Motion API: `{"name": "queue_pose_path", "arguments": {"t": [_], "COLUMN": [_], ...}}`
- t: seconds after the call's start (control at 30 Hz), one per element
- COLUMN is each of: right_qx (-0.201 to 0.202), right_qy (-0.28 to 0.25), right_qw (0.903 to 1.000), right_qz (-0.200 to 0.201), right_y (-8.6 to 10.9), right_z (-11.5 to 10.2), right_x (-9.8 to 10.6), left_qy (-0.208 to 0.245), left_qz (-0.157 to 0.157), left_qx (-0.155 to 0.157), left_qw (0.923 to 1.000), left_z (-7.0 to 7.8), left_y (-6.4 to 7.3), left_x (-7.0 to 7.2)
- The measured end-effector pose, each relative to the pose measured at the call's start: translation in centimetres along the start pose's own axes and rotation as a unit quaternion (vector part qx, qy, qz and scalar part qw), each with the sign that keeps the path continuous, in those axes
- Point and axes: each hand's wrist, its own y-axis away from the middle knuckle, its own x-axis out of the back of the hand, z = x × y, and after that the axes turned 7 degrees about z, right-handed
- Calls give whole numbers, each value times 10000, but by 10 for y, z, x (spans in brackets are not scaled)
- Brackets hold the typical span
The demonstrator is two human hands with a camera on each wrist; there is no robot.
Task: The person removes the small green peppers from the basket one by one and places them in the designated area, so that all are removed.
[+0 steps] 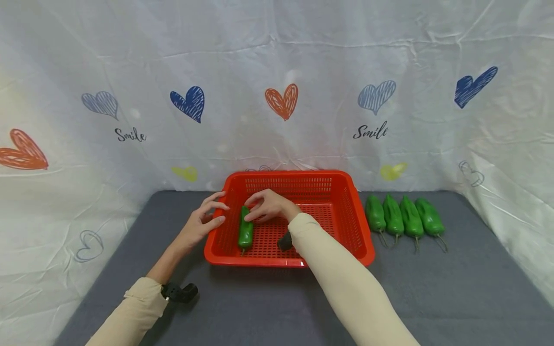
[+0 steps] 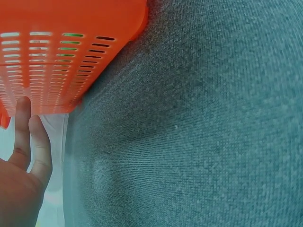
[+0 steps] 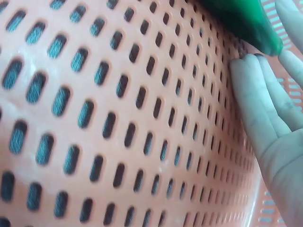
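A green pepper lies lengthwise on the left side of the red plastic basket, its stem towards the front. Over its far end is my right hand, thumb and fingertips right at the pepper and spread rather than curled round it. The right wrist view shows the extended fingers low over the slotted basket floor, beside the pepper's tip. At the basket's left rim, my left hand has its fingers extended towards the wall. Two of those fingers show outside the slotted wall in the left wrist view.
Several more green peppers lie in a row on the grey cloth, right of the basket, stems towards the front. A white curtain printed with hearts hangs behind the table. Dark wrist devices are worn on both arms.
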Motion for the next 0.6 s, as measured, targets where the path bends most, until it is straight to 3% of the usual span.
{"name": "queue_pose_path", "arguments": {"t": [0.17, 0.4, 0.6], "right_qx": [13, -145, -181], "right_qy": [47, -418, -502], "right_qw": [9998, 9987, 9982], "right_qz": [175, 245, 283], "right_y": [-2, -5, -3], "right_z": [0, -1, -2], "right_x": [-5, -9, -8], "left_qy": [35, 4, 53], "left_qz": [-15, -3, -12], "left_qx": [30, 0, 3], "left_qw": [10000, 10000, 10000], "left_z": [1, 2, 1], "left_y": [0, 0, 0], "left_x": [0, 0, 0]}}
